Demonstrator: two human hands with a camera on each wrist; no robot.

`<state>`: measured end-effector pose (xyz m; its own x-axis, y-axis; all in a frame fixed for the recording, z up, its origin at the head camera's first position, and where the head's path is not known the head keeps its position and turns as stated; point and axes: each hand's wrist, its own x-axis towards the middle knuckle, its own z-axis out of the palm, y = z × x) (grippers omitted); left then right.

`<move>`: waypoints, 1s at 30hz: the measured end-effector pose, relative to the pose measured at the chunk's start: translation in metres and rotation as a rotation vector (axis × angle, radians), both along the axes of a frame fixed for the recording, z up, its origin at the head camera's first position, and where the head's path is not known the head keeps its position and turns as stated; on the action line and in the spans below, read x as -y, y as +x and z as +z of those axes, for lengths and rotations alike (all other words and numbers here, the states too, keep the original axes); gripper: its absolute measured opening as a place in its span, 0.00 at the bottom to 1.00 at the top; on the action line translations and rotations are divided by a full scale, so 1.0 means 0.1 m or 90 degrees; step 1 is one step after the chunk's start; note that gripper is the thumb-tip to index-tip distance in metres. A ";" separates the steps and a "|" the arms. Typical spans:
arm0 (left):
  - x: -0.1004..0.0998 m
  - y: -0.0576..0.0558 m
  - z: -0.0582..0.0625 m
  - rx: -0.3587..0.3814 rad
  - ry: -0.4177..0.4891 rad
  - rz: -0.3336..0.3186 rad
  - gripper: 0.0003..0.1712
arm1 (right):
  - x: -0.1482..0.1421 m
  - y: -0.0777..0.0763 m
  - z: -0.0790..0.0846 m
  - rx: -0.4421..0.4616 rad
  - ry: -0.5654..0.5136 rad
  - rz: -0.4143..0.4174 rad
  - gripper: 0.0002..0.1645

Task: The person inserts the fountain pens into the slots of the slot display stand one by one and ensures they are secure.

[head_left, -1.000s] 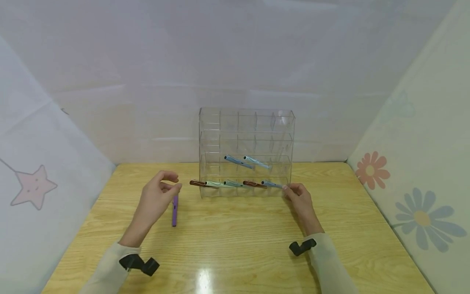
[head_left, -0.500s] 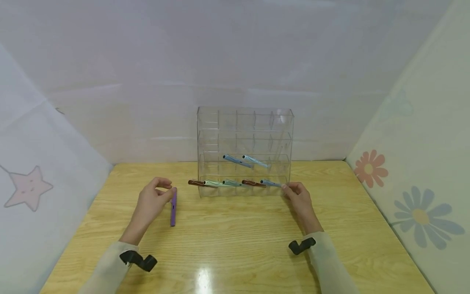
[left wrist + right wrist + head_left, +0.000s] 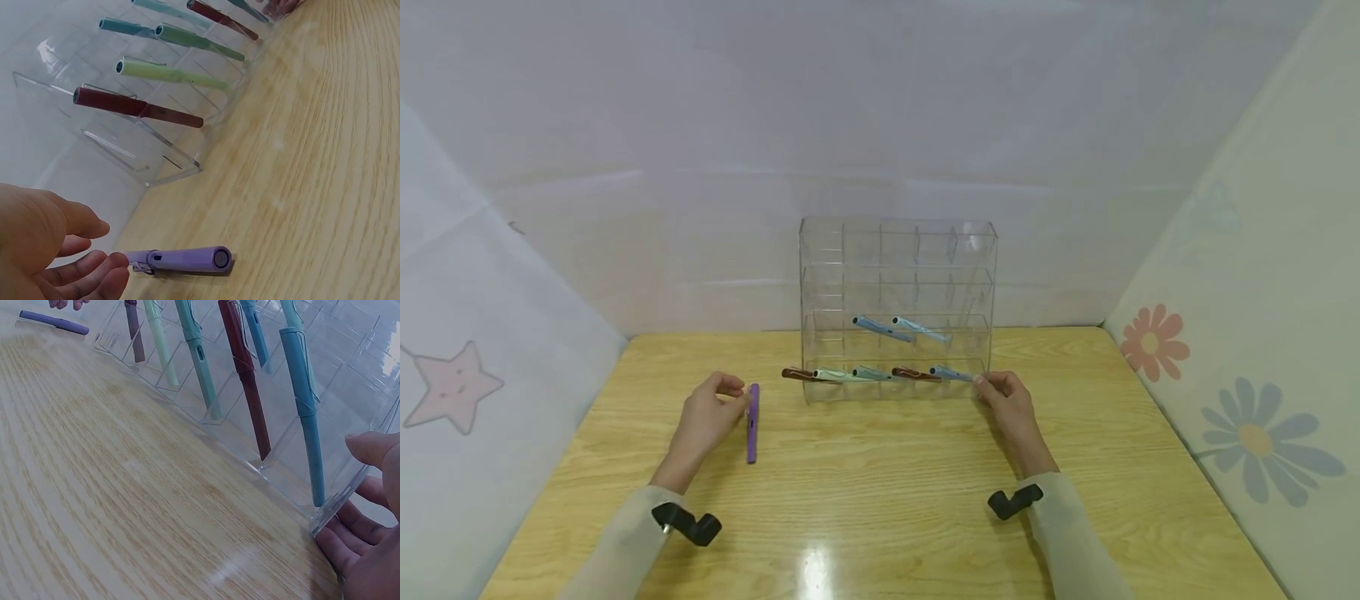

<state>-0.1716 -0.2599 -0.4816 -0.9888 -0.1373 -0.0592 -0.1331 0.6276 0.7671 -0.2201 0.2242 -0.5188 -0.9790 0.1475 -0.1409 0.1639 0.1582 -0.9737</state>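
A purple pen [image 3: 752,423] lies on the table, its clip end beside my left hand [image 3: 707,415]. The left fingers are loosely bent with a gap between them, and in the left wrist view the fingertips are right at the clip of the pen [image 3: 187,259]. My right hand [image 3: 1013,410] holds the lower right edge of a clear acrylic pen rack [image 3: 898,250]. In the right wrist view its thumb [image 3: 369,449] is in front of the side wall and the other fingers are behind it. Several pens slant in the rack, among them a dark red pen [image 3: 245,381] and a blue pen [image 3: 303,412].
The rack stands upright near the back of the wooden table [image 3: 865,500], with rows of compartments. Two bluish pens, one of them a light blue pen [image 3: 921,329], sit a row above the others. Patterned cloth walls [image 3: 1247,292] enclose the table's sides and back.
My left hand has come down and slightly left, to the upper end of the purple pen. The right hand keeps its hold on the rack. The whole view has shifted slightly.
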 end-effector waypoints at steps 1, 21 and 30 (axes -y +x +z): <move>0.01 -0.01 -0.02 0.003 0.000 0.002 0.23 | 0.00 0.00 0.00 0.001 0.001 -0.001 0.24; 0.06 -0.20 -0.25 0.018 -0.098 -0.016 0.22 | 0.00 -0.01 -0.03 0.002 0.007 -0.004 0.23; -0.02 -0.29 -0.20 0.037 -0.135 -0.043 0.25 | -0.01 -0.02 -0.01 0.005 -0.003 -0.004 0.22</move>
